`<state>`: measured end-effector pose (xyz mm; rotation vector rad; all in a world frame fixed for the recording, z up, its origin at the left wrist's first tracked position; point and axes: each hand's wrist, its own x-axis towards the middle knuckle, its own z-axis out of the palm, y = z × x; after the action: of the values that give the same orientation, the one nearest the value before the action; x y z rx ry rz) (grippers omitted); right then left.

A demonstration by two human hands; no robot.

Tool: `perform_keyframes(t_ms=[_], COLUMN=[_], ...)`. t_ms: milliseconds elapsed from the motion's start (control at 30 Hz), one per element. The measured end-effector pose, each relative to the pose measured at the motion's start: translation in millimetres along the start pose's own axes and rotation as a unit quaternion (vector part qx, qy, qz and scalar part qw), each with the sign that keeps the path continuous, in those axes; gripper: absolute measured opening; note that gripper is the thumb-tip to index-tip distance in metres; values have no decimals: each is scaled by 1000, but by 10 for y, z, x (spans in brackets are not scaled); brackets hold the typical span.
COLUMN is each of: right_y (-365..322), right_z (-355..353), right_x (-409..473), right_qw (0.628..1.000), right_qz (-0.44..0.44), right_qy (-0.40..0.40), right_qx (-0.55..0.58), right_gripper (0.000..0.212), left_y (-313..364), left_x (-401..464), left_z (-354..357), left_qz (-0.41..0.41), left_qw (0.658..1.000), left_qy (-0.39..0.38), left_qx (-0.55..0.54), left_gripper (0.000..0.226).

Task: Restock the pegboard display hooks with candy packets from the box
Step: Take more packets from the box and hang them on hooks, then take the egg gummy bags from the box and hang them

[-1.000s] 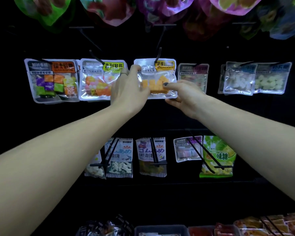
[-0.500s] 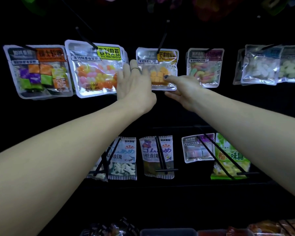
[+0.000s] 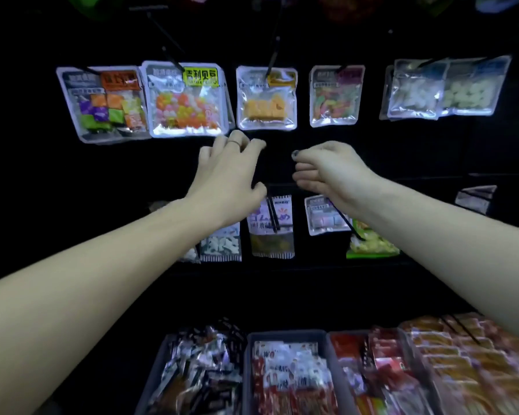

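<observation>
A clear packet of orange candy cubes [image 3: 266, 98] hangs on a black peg hook [image 3: 272, 59] in the middle of the upper row. My left hand [image 3: 228, 178] is below and left of it, fingers loosely bent and holding nothing. My right hand [image 3: 327, 169] is below and right of the packet, fingers loosely curled, also holding nothing. Neither hand touches a packet. The candy box is not clearly identifiable among the bins below.
Neighbouring packets hang on the same row: wrapped cubes [image 3: 105, 104], jelly beans [image 3: 186, 100], gummy worms [image 3: 334, 97], white candies [image 3: 444, 91]. A lower row of hooks with packets [image 3: 271, 229] sits behind my hands. Grey bins of snacks [image 3: 285, 336] stand along the bottom.
Both hands let go of the orange candy packet and dropped back below it. The packet now hangs free on its hook. The view tilted down, showing the bins.
</observation>
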<state>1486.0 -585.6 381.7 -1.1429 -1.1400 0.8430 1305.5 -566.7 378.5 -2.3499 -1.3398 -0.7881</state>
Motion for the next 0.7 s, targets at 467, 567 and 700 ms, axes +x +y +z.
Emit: perform_keyframes(t_ms=[467,567,700], right_y=[1785,2539,3440], right_z=[-433,-543,-635], right_x=[-2146,-2408,-2648], right_qw=[958,910,820], right_qz=[157,272,338], right_qy=[-128,-193,-287], right_qx=[-204,-245,-362], right_gripper=[19,14,25], left_y=[486,506,613], left_x=[-2481,-2926,-3281], left_z=[1124,1615,2141], left_qz=[97,99,113], left_qw=[949,925,875], left_qy=[-233,-329,-447], left_qx=[-189,-162,-150], left_gripper=[34,34,34])
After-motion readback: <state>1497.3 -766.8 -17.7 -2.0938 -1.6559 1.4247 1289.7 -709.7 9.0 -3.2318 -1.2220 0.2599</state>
